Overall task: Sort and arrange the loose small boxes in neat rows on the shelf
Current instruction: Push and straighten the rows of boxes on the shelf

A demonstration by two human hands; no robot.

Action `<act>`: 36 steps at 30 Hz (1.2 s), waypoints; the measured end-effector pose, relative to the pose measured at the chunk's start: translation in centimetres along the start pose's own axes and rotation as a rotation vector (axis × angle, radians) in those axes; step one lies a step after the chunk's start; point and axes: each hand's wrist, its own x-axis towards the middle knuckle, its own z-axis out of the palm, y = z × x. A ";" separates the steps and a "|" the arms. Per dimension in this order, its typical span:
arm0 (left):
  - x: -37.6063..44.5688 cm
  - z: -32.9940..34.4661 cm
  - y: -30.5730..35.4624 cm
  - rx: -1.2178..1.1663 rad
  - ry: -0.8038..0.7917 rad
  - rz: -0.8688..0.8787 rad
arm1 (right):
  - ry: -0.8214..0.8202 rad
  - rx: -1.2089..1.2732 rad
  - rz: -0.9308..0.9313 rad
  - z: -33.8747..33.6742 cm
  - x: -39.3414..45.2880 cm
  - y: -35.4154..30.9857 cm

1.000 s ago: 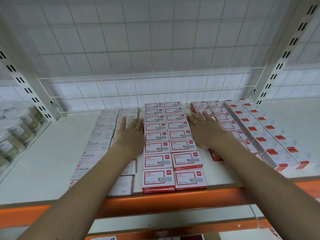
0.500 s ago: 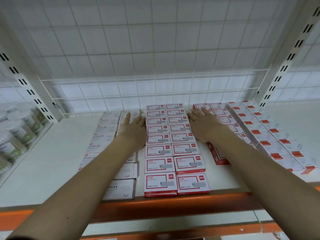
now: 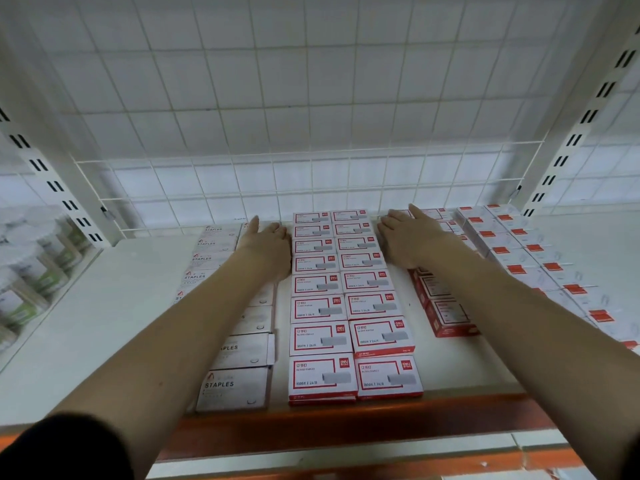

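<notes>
Now both arms reaching deep over the white shelf [image 3: 114, 306], toward its wire grid back [image 3: 311, 181]. Left hand [image 3: 268, 247] lying flat, grip spread with fingers straight, palm down on the grey STAPLES boxes [image 3: 233, 389] and pressed against the left side of the red-framed boxes [image 3: 323, 337]. Right hand [image 3: 410, 237] likewise flat, grip spread, fingers pointing to the back, resting on the near-side red boxes [image 3: 448, 315] and touching the right side of the same red-framed block. Red-framed boxes standing in two tidy columns between the hands, running from the orange front edge [image 3: 346, 427] back to the grid. Grey STAPLES boxes in two columns just left of them, partly hidden under the left forearm. Further right, white boxes with red labels [image 3: 519, 258] in slanted rows, touching one another. Clear tubs with green labels [image 3: 31, 271] blurred at far left, beyond a glass divider. Black sleeve [image 3: 69, 448] at lower left corner.
</notes>
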 end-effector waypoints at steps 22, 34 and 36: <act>-0.6 -1.0 -1.1 -0.153 0.116 -0.084 | 0.114 0.176 0.050 -0.1 -0.5 -0.1; -14.9 1.5 4.3 -0.308 0.158 -0.115 | 0.235 0.349 0.068 1.6 -14.4 -4.6; -15.7 2.3 4.9 -0.316 0.160 -0.114 | 0.232 0.361 0.075 2.3 -15.5 -5.1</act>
